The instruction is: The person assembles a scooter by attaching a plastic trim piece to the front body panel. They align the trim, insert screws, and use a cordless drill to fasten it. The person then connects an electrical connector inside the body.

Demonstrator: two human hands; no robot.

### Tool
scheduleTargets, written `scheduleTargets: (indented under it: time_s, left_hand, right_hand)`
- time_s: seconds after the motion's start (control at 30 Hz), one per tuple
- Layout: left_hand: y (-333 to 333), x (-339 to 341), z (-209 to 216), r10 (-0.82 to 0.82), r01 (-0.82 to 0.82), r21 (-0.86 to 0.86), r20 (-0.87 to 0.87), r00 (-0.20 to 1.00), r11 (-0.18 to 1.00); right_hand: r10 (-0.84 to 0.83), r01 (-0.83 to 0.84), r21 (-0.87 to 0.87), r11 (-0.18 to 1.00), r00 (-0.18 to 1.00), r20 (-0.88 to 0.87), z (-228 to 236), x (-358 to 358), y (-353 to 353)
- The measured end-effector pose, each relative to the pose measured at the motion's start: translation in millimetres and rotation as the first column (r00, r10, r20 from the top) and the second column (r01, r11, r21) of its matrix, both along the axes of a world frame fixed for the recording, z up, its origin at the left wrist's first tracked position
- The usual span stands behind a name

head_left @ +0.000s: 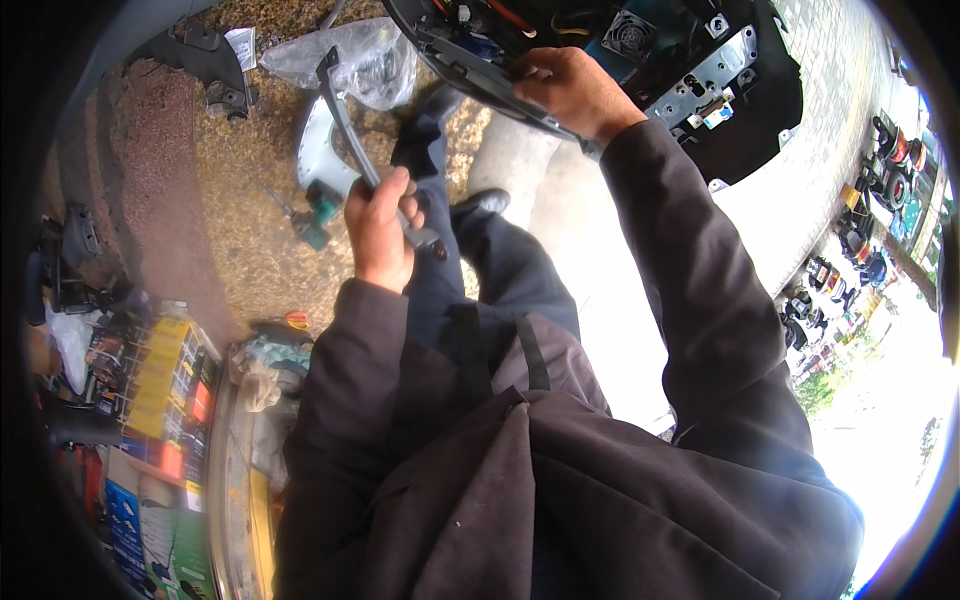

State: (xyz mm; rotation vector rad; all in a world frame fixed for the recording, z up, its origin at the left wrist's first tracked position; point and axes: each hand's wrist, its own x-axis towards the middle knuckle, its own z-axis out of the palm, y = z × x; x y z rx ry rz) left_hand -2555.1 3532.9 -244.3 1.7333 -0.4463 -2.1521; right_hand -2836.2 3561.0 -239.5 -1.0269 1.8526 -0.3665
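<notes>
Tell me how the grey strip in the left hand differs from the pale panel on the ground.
The grey strip is darker; the pale panel is whitish. The grey strip looks long and narrow, while the pale panel looks broader. The grey strip is gripped in the left hand; the pale panel lies on the ground. Both look curved.

1. Gripped in the left hand (383, 228), a slender, curved grey strip (345, 130) slants away, its long, dark-tipped end well beyond the thumb, its short end beside the fingers.
2. A black casing (462, 76), inner parts exposed, sits beyond the right hand (572, 92), its rim at the fingers.
</notes>
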Motion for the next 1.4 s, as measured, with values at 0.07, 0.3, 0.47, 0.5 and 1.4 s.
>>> scheduleTargets:
  time_s: [0.07,0.3,0.47,0.5,1.4]
  left_hand:
    - [0,-1,0,-0.001,0.001,0.001,-0.009,1.0,1.0]
    - [-1,-4,2,-0.006,0.006,-0.01,-0.003,1.0,1.0]
    - [-6,-11,6,-0.018,0.019,-0.011,0.016,1.0,1.0]
    - [-8,-15,6,-0.025,0.025,-0.014,0.02,0.999,1.0]
    - [-101,-110,-26,-0.195,0.218,-0.129,0.169,0.966,0.967]
  right_hand:
    - [0.0,0.0,-0.004,1.0,1.0,0.02,0,0,3]
    - [0.035,-0.046,-0.071,0.996,0.989,-0.143,-8,11,20]
    - [-0.074,0.032,-0.253,0.967,0.985,-0.157,-6,27,31]
    - [-0.095,0.054,-0.262,0.964,0.984,-0.147,-5,30,33]
    - [-0.152,0.138,-0.099,0.985,0.978,-0.144,8,30,24]
